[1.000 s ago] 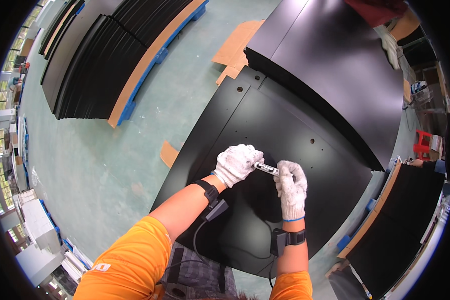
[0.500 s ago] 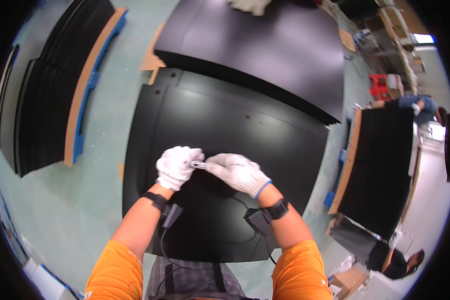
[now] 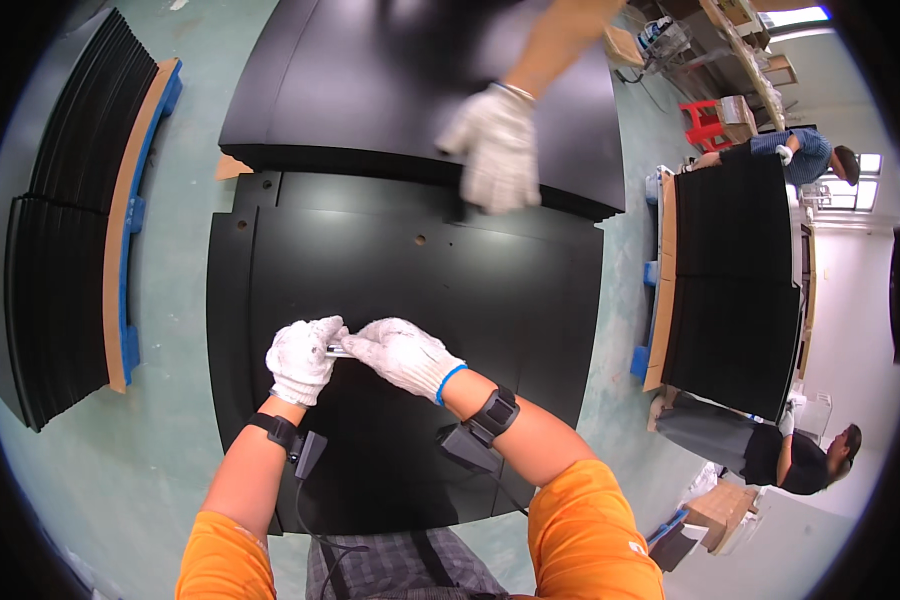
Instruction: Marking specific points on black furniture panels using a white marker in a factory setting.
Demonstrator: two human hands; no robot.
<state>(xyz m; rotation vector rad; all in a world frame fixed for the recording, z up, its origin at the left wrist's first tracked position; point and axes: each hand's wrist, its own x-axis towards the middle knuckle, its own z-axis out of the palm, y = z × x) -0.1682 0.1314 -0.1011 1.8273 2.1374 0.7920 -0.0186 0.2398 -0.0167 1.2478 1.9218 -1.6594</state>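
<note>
Hands meeting over panel | left hand and right hand both pinching small metal part, grips clamped on it.

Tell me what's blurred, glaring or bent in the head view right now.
Head view: a co-worker's gloved hand at the top is motion-blurred; the person's left hand and right hand are sharp, pinching a small metal piece. Soft glare lies across the black panel. Fisheye bends the stacked panels near the rim.
</note>
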